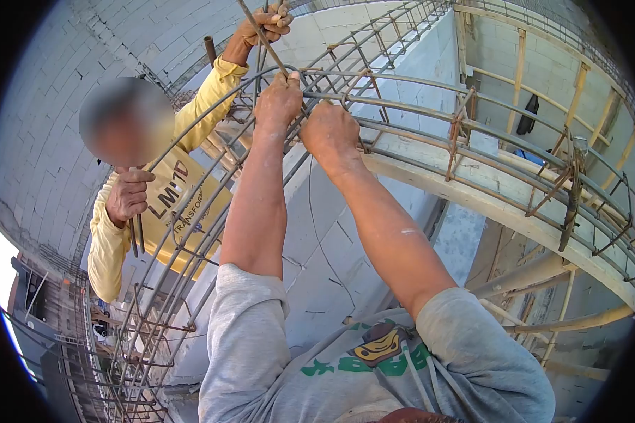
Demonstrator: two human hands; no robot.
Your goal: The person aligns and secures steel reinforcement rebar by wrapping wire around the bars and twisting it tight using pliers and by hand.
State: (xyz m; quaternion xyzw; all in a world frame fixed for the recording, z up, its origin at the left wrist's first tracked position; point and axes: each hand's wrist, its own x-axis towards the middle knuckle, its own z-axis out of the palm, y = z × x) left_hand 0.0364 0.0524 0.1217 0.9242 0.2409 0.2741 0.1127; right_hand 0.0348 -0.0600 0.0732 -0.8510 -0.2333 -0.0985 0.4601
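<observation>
My left hand [279,104] is closed around a slanting steel reinforcing bar [252,22], just above the corner where the rebar cages meet. Beside it, my right hand [330,132] is a fist at the end of the curved rebar cage [409,121]. Its fingers curl over the bars and are mostly hidden from me. Another rebar cage [180,247] runs down to the lower left. Across it stands a co-worker in a yellow shirt [190,204]. The co-worker's raised hand [268,25] is beside the slanting bar; the other hand [129,194] grips short rods.
A pale curved beam edge [501,218] lies under the right-hand cage. Wooden props [522,77] stand at the upper right, and bamboo poles [578,321] cross at the lower right. Grey block walls [42,141] rise behind the co-worker. A dark object [528,114] hangs among the props.
</observation>
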